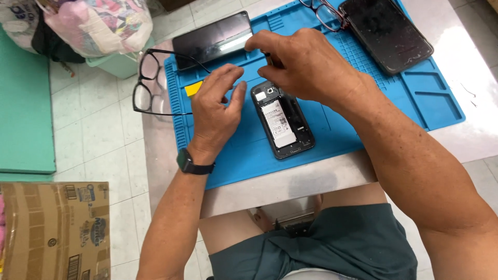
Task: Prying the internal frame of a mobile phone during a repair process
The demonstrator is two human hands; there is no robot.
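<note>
Head view showing opened phone (282,120) lying lengthwise just right of half-open left hand (215,106), directly beneath right hand (306,65) pinching something small.

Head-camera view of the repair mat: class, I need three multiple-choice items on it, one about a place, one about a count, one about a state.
1. Where does the opened phone lie?
A. on the blue mat
B. on the cardboard box
C. on the floor tiles

2. How many pairs of glasses are in view?
A. one
B. two
C. four

3. What state is the phone between the hands in?
A. back cover on
B. back cover off, battery showing
C. screen facing up and lit

Answers:
1 A, it rests on the mat between the left hand and the right hand.
2 B, black glasses overhang the mat's left edge and a second pair lies at the top.
3 B, the white-labelled battery sits exposed in the frame.
</note>
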